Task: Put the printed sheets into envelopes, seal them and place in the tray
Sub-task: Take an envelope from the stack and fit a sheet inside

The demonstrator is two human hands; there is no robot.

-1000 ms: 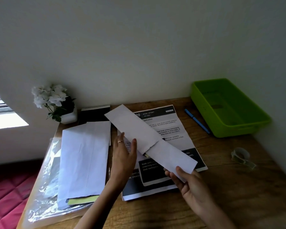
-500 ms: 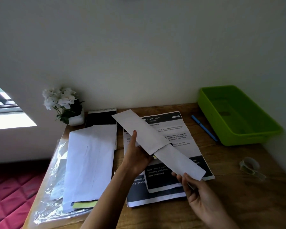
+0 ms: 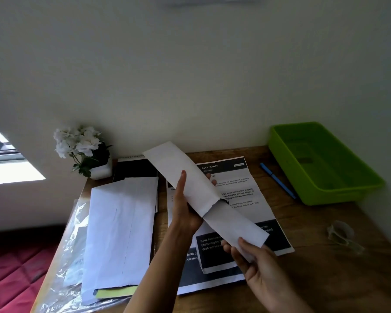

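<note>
Clearly, room: pale wall, window at left.
Desk (image 3: 325,279): wooden; spare envelopes (image 3: 120,233), printed sheets (image 3: 242,199).
Tray (image 3: 325,193): green, empty; nothing delivered yet.
Envelope (image 3: 183,175): clasped by left hand (image 3: 185,213), raised over the sheets.
Folded sheet (image 3: 235,224): pinched by right hand (image 3: 257,265), about half inserted.
Left: sealing, tray, remaining sheets.

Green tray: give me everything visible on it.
The green tray is a glossy, rectangular bin that looks like plastic, with raised walls and a rolled rim. It sits upright at the desk's far right corner, close to the wall. It appears to hold no envelopes; a dark patch shows on its floor. A blue pen lies beside it, apparently apart. Neither hand touches it.
</note>
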